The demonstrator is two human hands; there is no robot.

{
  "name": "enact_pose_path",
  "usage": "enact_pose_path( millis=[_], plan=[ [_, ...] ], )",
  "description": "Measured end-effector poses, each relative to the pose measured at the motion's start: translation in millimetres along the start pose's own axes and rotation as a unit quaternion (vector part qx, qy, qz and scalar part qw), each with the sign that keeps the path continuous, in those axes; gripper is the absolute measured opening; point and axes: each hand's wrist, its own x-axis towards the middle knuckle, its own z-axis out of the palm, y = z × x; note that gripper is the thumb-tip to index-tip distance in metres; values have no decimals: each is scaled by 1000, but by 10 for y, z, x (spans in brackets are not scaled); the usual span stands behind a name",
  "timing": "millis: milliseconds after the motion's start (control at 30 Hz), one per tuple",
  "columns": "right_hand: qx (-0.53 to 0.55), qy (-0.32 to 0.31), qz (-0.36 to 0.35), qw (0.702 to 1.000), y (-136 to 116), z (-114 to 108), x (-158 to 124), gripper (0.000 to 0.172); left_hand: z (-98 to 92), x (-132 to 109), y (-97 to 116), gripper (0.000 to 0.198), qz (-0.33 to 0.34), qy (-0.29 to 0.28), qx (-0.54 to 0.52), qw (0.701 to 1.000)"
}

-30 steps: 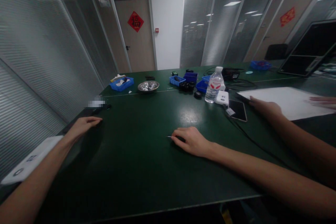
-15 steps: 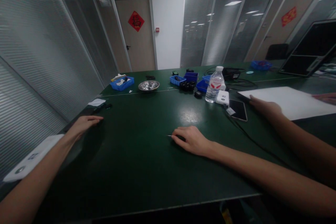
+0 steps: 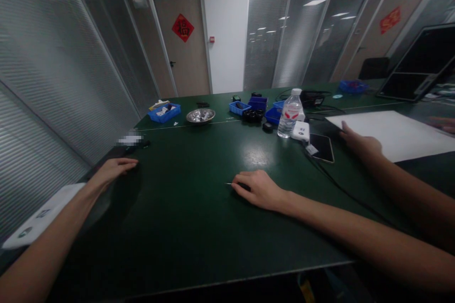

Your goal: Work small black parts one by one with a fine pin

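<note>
My right hand (image 3: 259,189) rests on the green table (image 3: 185,227), its thumb and fingertips pinched together. From the pinch a thin, pale, needle-like tip (image 3: 228,183) sticks out to the left; the rest of that object is hidden in the fingers. On the left side, my left hand (image 3: 119,169) is held over the table's edge with its fingers stretched out close together and no object visible in them. Beyond it lie a blurred-out white paper (image 3: 130,140) and a small black item (image 3: 146,143).
A metal bowl (image 3: 200,116) and a blue tray (image 3: 164,113) stand further back. Rightward are a water bottle (image 3: 290,116), a white box (image 3: 301,131), a phone (image 3: 322,147) and a black cable (image 3: 341,189). Another person's hand (image 3: 360,144) touches a large white sheet (image 3: 394,135).
The other person's white sheet has shifted slightly, along with the hands at it. My right hand keeps its place and pinch; my left hand has barely moved.
</note>
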Motion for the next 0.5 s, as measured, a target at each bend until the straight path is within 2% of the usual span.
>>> enact_pose_path(
  millis=[200, 500],
  plan=[
    [-2, 3, -2, 1000, 6, 7, 8, 31, 3, 58, -78, 49, -6, -18, -27, 999],
    [1, -4, -4, 1000, 1, -16, -2, 31, -62, -17, -67, 47, 5, -47, -41, 998]
  ],
)
